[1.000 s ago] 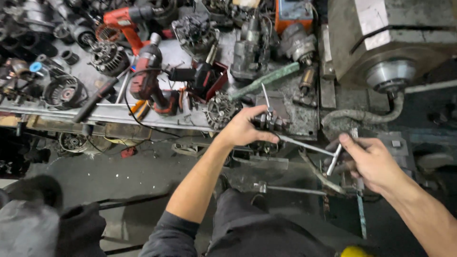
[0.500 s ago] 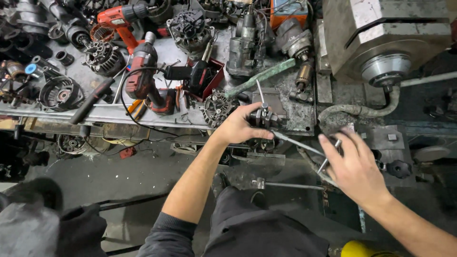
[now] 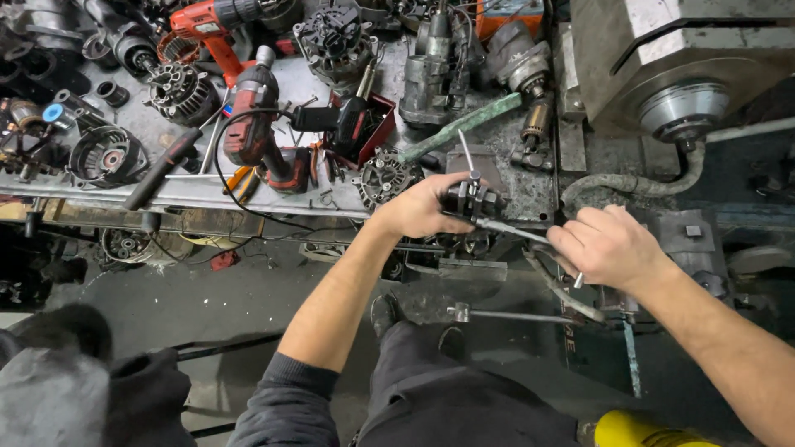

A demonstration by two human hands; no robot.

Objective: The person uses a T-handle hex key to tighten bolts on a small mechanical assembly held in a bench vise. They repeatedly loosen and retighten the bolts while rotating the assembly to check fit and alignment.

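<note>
My left hand grips a small dark metal part at the front edge of the workbench. A thin metal rod sticks up from that part. My right hand is closed around the handle end of a long metal wrench bar that runs from the part toward the right. A round alternator housing lies just left of my left hand.
Red power drills, alternators and motor parts crowd the bench. A green bar lies diagonally behind the part. A large grey machine stands at the right with a ribbed hose. Below are my dark shoes and a yellow object.
My right hand has moved up and left along the bar, closer to the part, and closed on it. My left hand has kept its hold.
</note>
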